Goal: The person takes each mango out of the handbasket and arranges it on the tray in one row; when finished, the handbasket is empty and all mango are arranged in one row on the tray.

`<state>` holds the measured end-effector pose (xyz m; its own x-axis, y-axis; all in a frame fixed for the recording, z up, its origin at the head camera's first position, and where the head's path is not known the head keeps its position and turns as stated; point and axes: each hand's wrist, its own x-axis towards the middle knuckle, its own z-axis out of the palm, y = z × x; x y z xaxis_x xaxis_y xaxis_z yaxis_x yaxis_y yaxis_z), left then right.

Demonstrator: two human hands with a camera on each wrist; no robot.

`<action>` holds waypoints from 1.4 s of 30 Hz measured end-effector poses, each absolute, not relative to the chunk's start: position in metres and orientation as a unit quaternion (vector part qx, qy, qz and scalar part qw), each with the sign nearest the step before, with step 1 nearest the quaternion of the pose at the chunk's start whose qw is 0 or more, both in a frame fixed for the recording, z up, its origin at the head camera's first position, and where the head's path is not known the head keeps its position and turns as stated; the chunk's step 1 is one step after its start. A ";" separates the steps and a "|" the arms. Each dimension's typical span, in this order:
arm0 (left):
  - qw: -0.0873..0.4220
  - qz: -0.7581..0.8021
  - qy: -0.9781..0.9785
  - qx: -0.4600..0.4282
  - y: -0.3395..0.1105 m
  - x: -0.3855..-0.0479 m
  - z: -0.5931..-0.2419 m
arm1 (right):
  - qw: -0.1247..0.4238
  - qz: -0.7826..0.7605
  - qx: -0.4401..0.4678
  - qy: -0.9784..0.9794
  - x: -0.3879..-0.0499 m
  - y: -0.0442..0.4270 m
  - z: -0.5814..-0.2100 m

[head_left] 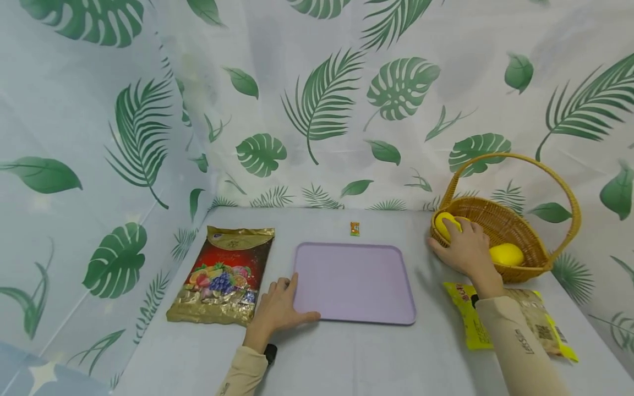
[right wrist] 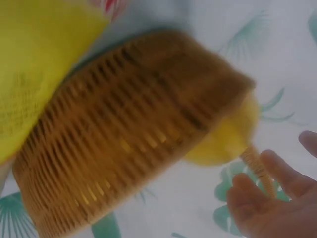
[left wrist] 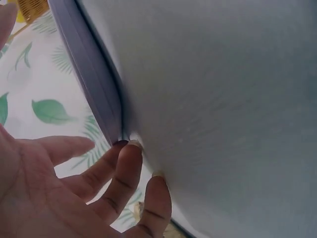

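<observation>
A red-and-gold bag point(head_left: 223, 275) is lying on the counter point(head_left: 366, 357). The left hand point(head_left: 277, 311), fingers spread, is touching the lilac tray point(head_left: 354, 283). The right hand point(head_left: 465, 250), fingers loosely parted, is partly covering a yellow fruit point(head_left: 443, 224) sitting in the wicker basket's point(head_left: 495, 217) left end.

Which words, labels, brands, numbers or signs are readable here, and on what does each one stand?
"LetsSlim", apparently, on the right sleeve.
Left sleeve: lettering too small to read.
Red-and-gold bag: label too small.
Yellow bag: red characters, too blurred.
Small packet: print too small.
</observation>
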<state>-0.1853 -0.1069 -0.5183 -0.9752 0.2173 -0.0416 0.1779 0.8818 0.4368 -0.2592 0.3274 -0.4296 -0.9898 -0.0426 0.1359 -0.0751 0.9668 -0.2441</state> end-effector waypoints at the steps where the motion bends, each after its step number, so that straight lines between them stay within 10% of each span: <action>1: 0.046 0.222 0.969 0.103 -0.107 -0.185 -0.519 | 0.051 0.125 0.025 -0.991 -0.262 0.332 -0.428; 18: 0.036 0.224 0.967 0.118 -0.112 -0.186 -0.523 | -0.044 0.146 -0.002 -0.988 -0.291 0.369 -0.434; 42: 0.030 0.219 0.968 0.118 -0.112 -0.185 -0.522 | 0.056 0.199 0.029 -0.978 -0.264 0.334 -0.425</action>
